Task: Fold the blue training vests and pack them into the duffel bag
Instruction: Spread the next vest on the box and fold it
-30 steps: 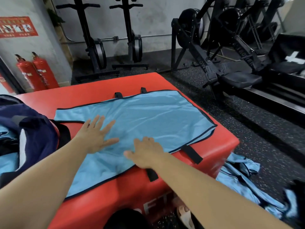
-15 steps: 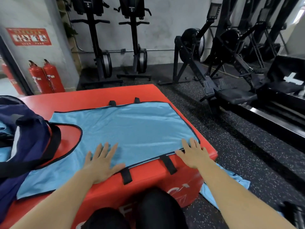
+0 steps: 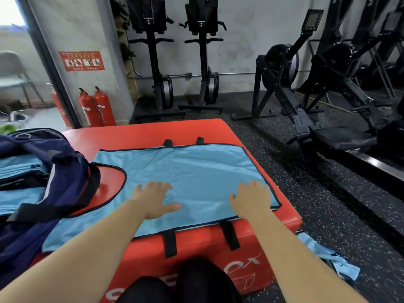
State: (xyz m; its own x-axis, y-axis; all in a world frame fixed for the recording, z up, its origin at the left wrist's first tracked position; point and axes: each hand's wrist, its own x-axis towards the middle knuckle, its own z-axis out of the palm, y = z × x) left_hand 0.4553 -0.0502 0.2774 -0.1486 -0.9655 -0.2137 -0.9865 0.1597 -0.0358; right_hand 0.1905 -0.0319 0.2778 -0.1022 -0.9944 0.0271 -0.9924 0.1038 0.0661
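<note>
**Item:** blue vest (image 3: 196,169), 1 pc, spread flat on red box surface (image 3: 142,132), neck cut-out twd the bag, black straps (image 3: 170,243) hanging over near edge.

**Hands:** L hand (image 3: 153,199) palm-down on vest, mid-near area. R hand (image 3: 251,197) palm-down by near-right corner. Fingers of both straight, slightly apart, gripping nothing.

**Bag:** duffel bag (image 3: 54,176), navy, open, at L end of surface. Folded vests (image 3: 19,167) already inside. Its strap lies across the vest's L part.

**Also:** more vests (image 3: 328,256) on floor, R of box.

**Risks (est.):**
- Slick fabric on smooth vinyl, so pressing or folding w/ uneven pull may skew the hem or slide it off the near edge.
- Bag strap on the L part could snag a fold from that side.
- Loose straps may bunch inside the fold.

**Chg vs earlier:**
- 1 s ago hands were close together, L of centre. Now they're well apart, R one out at the corner.
- Cloth looks smoother.
- Vest not yet folded.
</note>
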